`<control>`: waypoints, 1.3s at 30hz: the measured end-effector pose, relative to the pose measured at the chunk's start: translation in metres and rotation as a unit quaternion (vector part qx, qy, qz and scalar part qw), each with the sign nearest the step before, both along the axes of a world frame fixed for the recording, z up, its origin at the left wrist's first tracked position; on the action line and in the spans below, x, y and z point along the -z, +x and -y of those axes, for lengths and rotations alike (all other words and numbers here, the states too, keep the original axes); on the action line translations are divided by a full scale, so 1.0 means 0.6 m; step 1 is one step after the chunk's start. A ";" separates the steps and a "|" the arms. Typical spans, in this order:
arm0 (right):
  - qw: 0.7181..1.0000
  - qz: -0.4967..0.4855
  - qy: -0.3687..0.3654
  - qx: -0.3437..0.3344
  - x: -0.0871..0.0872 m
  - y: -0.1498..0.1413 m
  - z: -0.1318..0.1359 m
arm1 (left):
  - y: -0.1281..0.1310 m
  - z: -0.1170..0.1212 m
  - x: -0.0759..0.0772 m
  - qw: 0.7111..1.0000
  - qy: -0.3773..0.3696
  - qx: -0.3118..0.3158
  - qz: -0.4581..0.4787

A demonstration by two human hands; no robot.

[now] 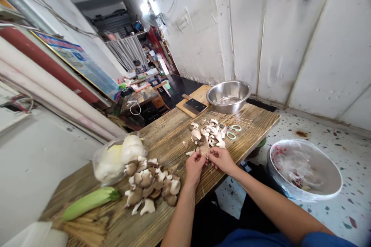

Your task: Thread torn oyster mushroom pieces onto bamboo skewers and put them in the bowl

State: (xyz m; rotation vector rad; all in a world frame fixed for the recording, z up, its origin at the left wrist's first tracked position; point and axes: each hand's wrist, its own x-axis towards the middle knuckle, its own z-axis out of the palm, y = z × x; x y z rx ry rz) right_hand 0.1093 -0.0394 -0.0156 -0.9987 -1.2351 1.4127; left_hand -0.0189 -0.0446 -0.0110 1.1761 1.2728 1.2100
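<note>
Grip of left hand (194, 165) and right hand (222, 160) pinches grey-brown flat mushroom (204, 149); pale torn pieces (196, 134) lie beyond; brown-capped mushroom heap (147, 179) seems untorn.

Head-worn view, forward and downward

Nothing is legible; the lettering on the blue poster (82, 61) is blurred.

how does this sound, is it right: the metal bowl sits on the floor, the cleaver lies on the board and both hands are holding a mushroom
Not quite: the head view shows the metal bowl on the table, not the floor. The cleaver does lie on the board, and the left hand and right hand are holding a mushroom.
</note>
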 end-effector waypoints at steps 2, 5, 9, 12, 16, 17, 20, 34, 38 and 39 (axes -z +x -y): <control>1.000 0.002 -0.010 -0.005 -0.002 0.003 0.000 | -0.003 -0.002 0.003 1.000 0.004 0.009 -0.018; 1.000 0.006 -0.023 -0.006 -0.005 0.006 0.002 | -0.006 -0.003 0.008 0.999 0.017 0.014 -0.043; 0.999 0.013 -0.034 0.004 -0.008 0.005 0.006 | -0.005 -0.002 0.010 0.999 0.019 0.023 -0.043; 0.999 0.015 -0.036 0.012 -0.010 0.002 0.008 | -0.002 -0.002 0.008 0.999 0.016 0.022 -0.032; 0.999 0.013 -0.039 0.017 -0.011 -0.001 0.006 | 0.003 -0.003 0.005 1.000 0.008 0.017 -0.017; 0.999 0.012 -0.040 0.018 -0.010 -0.001 0.006 | 0.004 -0.003 0.004 1.000 0.007 0.018 -0.015; 0.999 0.011 -0.043 0.021 -0.008 0.000 0.003 | 0.006 -0.004 0.002 1.000 0.009 0.024 -0.007; 0.985 0.120 0.029 0.125 -0.009 0.003 -0.002 | 0.000 -0.015 0.004 0.993 0.013 -0.060 0.104; 0.953 0.225 0.117 0.169 -0.050 0.013 -0.036 | -0.006 -0.020 0.004 0.989 0.041 -0.135 0.053; 0.940 0.256 0.135 0.182 -0.065 0.016 -0.051 | -0.007 -0.021 0.005 0.986 0.038 -0.153 0.048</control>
